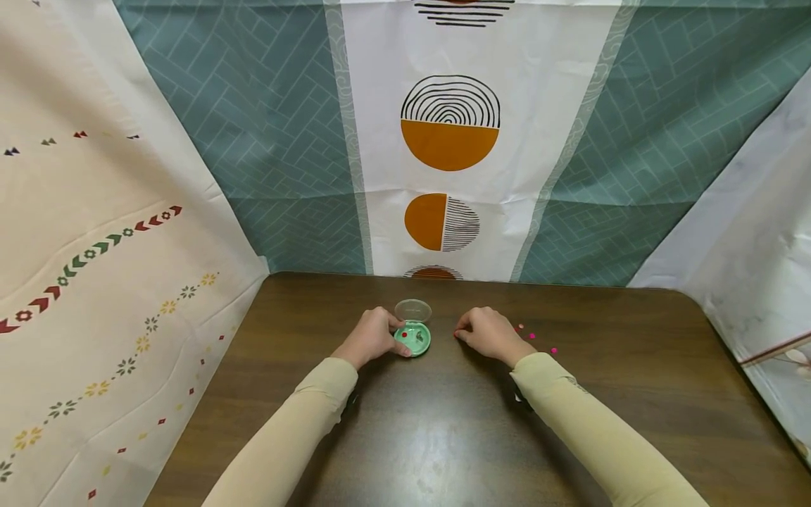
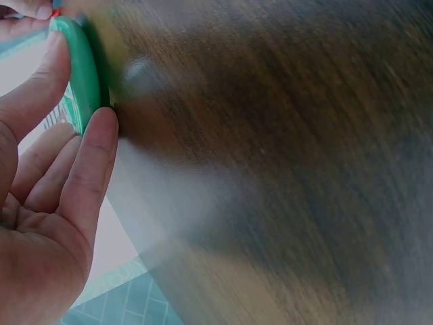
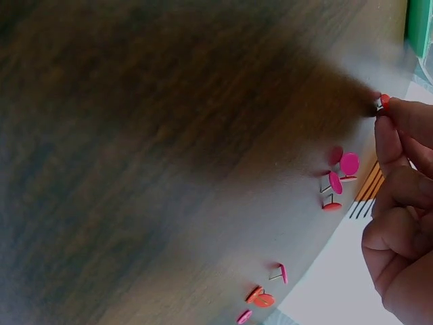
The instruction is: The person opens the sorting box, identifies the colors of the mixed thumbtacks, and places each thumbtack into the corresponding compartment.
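Observation:
A small round green case [image 1: 418, 343] lies on the table with its clear lid [image 1: 413, 310] swung back on the far side. One red thumbtack [image 1: 404, 334] shows inside it. My left hand [image 1: 374, 336] holds the case by its left side, thumb and fingers on its rim [image 2: 82, 74]. To the right of the case, my right hand [image 1: 491, 334] pinches a red thumbtack [image 3: 385, 101] between thumb and forefinger, close over the table. Near that hand lie loose pink and orange-red thumbtacks, among them a pink one [image 3: 349, 163] and an orange-red one [image 3: 264, 300].
The dark wooden table [image 1: 418, 436] runs back to a patterned curtain [image 1: 285, 141]. A cream cloth [image 1: 114, 267] hangs on the left, and a pale cloth [image 1: 754, 204] on the right. More thumbtacks, such as a pink one [image 1: 554, 350], lie beside the right wrist.

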Demonstrator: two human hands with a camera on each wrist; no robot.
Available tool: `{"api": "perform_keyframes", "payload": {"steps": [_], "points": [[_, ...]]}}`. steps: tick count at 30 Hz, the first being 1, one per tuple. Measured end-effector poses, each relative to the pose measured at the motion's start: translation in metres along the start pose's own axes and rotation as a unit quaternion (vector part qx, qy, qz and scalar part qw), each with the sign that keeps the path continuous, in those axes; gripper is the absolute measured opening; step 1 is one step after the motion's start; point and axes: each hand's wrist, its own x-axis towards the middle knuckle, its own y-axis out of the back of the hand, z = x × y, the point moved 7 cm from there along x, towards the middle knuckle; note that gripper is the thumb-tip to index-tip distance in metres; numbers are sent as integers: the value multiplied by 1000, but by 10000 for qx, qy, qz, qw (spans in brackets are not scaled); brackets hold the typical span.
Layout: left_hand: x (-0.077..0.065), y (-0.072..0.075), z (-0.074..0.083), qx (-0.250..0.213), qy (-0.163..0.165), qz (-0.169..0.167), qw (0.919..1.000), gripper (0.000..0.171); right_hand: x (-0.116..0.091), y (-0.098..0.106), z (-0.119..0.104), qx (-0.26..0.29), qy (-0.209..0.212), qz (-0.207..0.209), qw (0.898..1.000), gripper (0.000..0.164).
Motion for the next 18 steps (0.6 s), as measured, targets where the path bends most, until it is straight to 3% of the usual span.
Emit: {"api": "perform_keyframes", "payload": {"steps": [18], "points": [[2, 0, 0, 49, -104, -4, 9999, 62, 1, 1, -2, 23, -14, -76, 10000, 10]]}}
